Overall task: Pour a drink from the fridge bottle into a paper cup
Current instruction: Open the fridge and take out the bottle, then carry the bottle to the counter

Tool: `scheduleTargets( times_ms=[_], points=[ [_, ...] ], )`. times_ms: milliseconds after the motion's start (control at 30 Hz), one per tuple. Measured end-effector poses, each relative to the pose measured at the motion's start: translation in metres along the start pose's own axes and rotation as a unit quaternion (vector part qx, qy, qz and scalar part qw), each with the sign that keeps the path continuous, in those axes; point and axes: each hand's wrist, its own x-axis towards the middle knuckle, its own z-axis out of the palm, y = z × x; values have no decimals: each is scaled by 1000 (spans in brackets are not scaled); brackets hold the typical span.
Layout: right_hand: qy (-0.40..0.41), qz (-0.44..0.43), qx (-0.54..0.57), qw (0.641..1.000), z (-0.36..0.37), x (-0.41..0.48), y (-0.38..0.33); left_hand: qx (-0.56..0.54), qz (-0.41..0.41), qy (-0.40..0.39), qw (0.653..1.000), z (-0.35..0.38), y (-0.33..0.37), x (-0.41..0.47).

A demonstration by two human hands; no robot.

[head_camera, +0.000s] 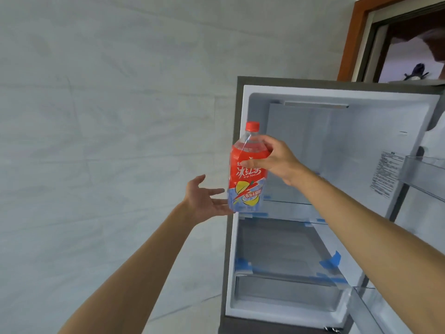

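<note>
Right hand (272, 160) is gripping the ice tea bottle (248, 174) high on its shoulder, thumb across the red label and fingers curled round the far side, holding it upright just in front of the left edge of the open fridge (243, 104); left hand (204, 201) is spread open palm-up, holding nothing, fingertips right at the bottle's base, can't tell if they're touching, looks placed to support the bottom. Red cap (252, 126) is sitting on the neck, so nothing is getting poured yet. Progress: bottle is out of the fridge, that's the first bit done; what's remaining is finding a paper cup (none in view), uncapping, pouring, probably shutting the fridge. No counter or table is showing here. Fridge interior is showing only a glass shelf (289, 203) with blue tape (334, 261) on the edges lower down, fridge door (428, 177) standing open to the right. Pale marbled wall (108, 116) is filling the left side, brown door frame (356, 32) top right
</note>
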Motion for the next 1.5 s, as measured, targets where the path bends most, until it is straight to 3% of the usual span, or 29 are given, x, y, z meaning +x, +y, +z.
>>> scheduleTargets(
  times_ms=[433, 900, 1233, 1500],
  points=[
    [-119, -25, 20, 992, 211, 16, -49, -27, 62, 95, 993, -177, 70, -114],
    [-222, -81, 81, 968, 442, 3, -145, -71, 161, 198, 964, -343, 137, -289],
    [-347, -144, 171, 911, 618, -19, -221, -122, 291, 335, 888, -445, 150, -438],
    [-468, -203, 224, 830, 765, -51, -298, -155, 376, 432, 805, -509, 148, -561]
  ],
)
